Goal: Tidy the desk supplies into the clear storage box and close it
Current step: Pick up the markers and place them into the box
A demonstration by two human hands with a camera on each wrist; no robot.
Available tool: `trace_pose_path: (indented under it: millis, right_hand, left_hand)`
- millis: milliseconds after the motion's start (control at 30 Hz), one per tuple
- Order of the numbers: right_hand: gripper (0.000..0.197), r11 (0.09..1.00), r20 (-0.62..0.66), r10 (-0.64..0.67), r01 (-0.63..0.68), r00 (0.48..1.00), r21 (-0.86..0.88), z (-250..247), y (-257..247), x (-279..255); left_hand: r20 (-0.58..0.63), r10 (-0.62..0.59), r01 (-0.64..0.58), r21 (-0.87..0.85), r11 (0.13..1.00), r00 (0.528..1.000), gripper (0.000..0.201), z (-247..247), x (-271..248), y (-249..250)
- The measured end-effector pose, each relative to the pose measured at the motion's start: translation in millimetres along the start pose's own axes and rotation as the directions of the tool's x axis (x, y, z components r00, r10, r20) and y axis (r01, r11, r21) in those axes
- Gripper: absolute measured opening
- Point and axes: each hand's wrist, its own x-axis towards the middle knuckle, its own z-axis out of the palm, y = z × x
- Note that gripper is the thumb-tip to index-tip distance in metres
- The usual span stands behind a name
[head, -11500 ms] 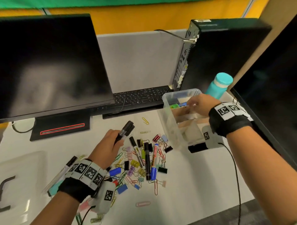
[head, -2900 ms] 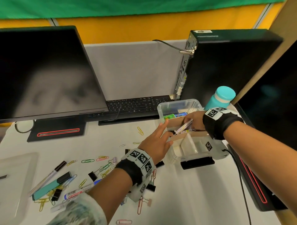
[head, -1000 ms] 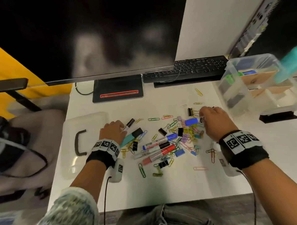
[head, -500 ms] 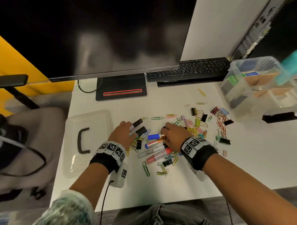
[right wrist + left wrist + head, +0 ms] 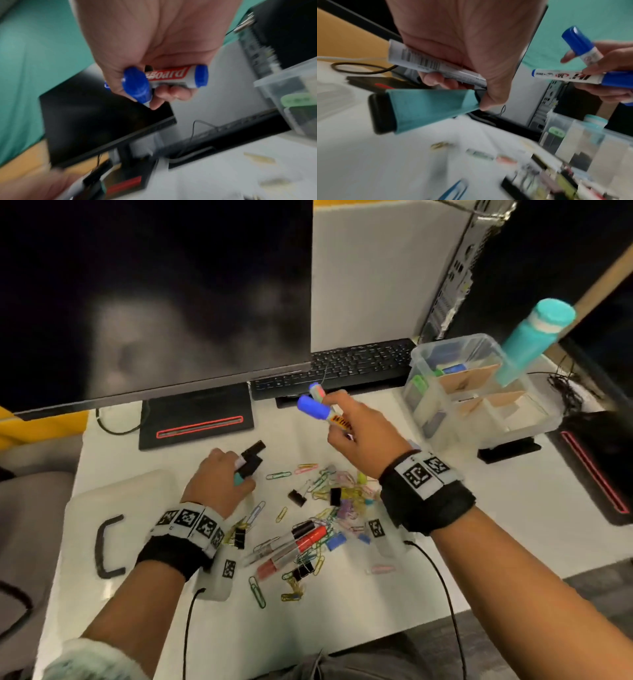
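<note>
White desk [image 5: 445,518], paperclips [image 5: 337,491] between hands, lid [image 5: 85,508] leftward.

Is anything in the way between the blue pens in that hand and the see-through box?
Nothing visible blocks them. The right hand holds the blue markers in the air, left of the clear storage box. The box is open on top, its lid lying far left.
</note>
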Motion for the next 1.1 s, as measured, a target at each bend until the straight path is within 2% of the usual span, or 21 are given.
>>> trace_pose_path:
  millis: [33, 100, 200, 300, 367, 433, 533, 633, 700, 767, 833, 933, 1000, 1067, 1100]
  right_hand:
    - [0.030, 0.999, -0.090, 0.037, -0.036, 0.995, 0.014, -17, 8, 3]
    - [0.016, 0.988, -0.262, 0.150, -0.135, 0.953, 0.073, -55, 29, 8]
    - [0.009, 0.926, -0.369, 0.377, -0.348, 0.850, 0.145, -108, 75, 12]
    - [0.011, 0.812, -0.302, 0.582, -0.562, 0.755, 0.158, -140, 128, 21]
    - [0.012, 0.732, -0.186, 0.680, -0.641, 0.709, 0.233, -150, 151, 29]
    - [0.018, 0.688, -0.099, 0.720, -0.687, 0.687, 0.232, -150, 175, 39]
    - [0.022, 0.698, -0.061, 0.716, -0.714, 0.695, 0.062, -145, 210, 60]
    - [0.034, 0.707, -0.075, 0.686, -0.687, 0.724, -0.169, -150, 189, 60]
    - [0.040, 0.745, -0.126, 0.634, -0.646, 0.763, -0.165, -159, 171, 52]
    - [0.032, 0.807, -0.168, 0.529, -0.554, 0.832, -0.202, -165, 169, 44]
    - [0.027, 0.804, -0.064, 0.463, -0.449, 0.884, -0.389, -170, 169, 44]
    - [0.028, 0.778, 0.160, 0.474, -0.327, 0.866, -0.536, -170, 171, 51]
    - [0.028, 0.764, 0.244, 0.488, -0.275, 0.838, -0.583, -167, 177, 53]
    - [0.030, 0.721, 0.215, 0.494, -0.259, 0.842, -0.643, -166, 178, 51]
    - [0.031, 0.707, 0.156, 0.469, -0.264, 0.869, -0.656, -168, 175, 48]
  left_hand:
    - [-0.029, 0.030, -0.031, -0.018, 0.999, 0.999, 0.020, -6, 2, 11]
    - [-0.058, 0.102, -0.105, -0.051, 0.993, 0.993, 0.018, -12, 3, 32]
    - [-0.058, 0.194, -0.198, -0.080, 0.977, 0.979, 0.017, -10, 3, 62]
    - [-0.053, 0.252, -0.257, -0.111, 0.960, 0.966, 0.018, 1, 0, 88]
    - [-0.061, 0.273, -0.279, -0.140, 0.950, 0.960, 0.018, 9, -2, 102]
    - [-0.055, 0.278, -0.284, -0.166, 0.944, 0.959, 0.018, 16, -6, 114]
    - [-0.042, 0.297, -0.299, -0.204, 0.932, 0.954, 0.020, 21, -12, 124]
    - [-0.025, 0.299, -0.298, -0.207, 0.932, 0.954, 0.032, 21, -16, 127]
    - [-0.034, 0.278, -0.278, -0.232, 0.932, 0.960, 0.035, 18, -18, 127]
    - [-0.039, 0.258, -0.259, -0.257, 0.931, 0.965, 0.035, 18, -17, 125]
    - [-0.038, 0.243, -0.244, -0.271, 0.931, 0.969, 0.033, 18, -17, 126]
    - [-0.039, 0.230, -0.232, -0.284, 0.930, 0.972, 0.025, 15, -17, 136]
    - [-0.041, 0.237, -0.239, -0.286, 0.928, 0.971, 0.024, 13, -17, 144]
    - [-0.051, 0.246, -0.249, -0.306, 0.919, 0.968, 0.026, 10, -16, 153]
    - [-0.058, 0.249, -0.254, -0.327, 0.910, 0.967, 0.027, 8, -14, 159]
